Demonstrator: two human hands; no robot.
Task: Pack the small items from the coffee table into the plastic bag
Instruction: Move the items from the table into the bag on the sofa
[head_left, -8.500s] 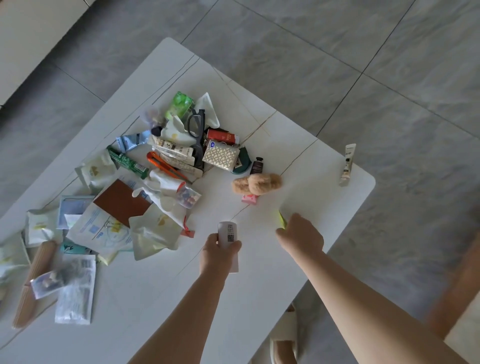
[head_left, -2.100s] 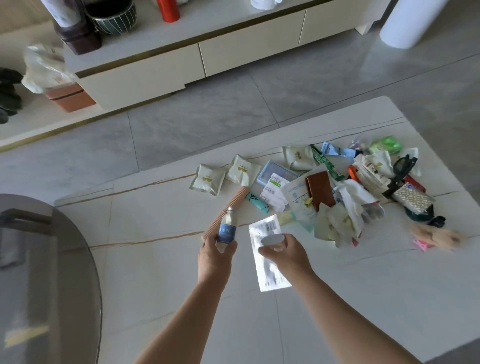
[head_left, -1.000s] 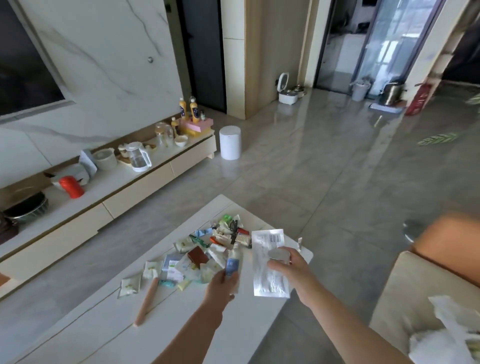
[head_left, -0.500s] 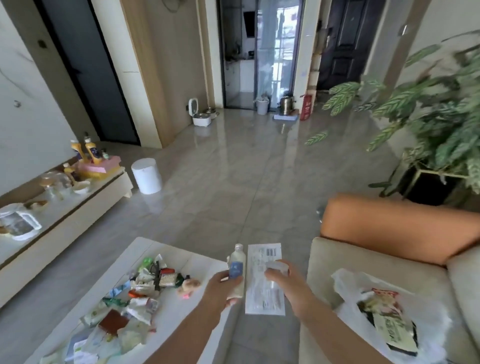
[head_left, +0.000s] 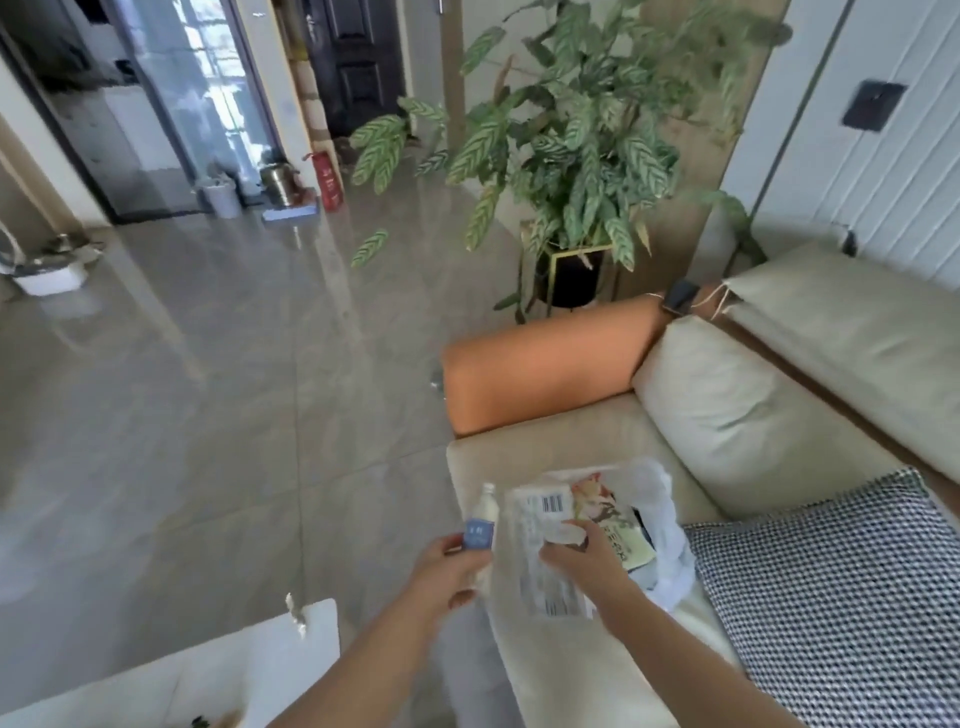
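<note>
The desk corner is nearest, bottom left. The left hand curls round a small bottle. The right hand pinches a flat packet. Just past them, the bag lies on the sofa, its mouth floppy. Dropped too soon, the bottle could miss and roll away.

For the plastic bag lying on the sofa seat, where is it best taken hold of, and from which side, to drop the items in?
Probably the bag's loose upper rim at the far edge, coming from above. It lies slumped on the sofa seat with its mouth gaping upward and printed packets showing inside, so lifting that rim should widen the opening. Both hands are occupied: the left hand holds a bottle, the right hand a packet.
</note>
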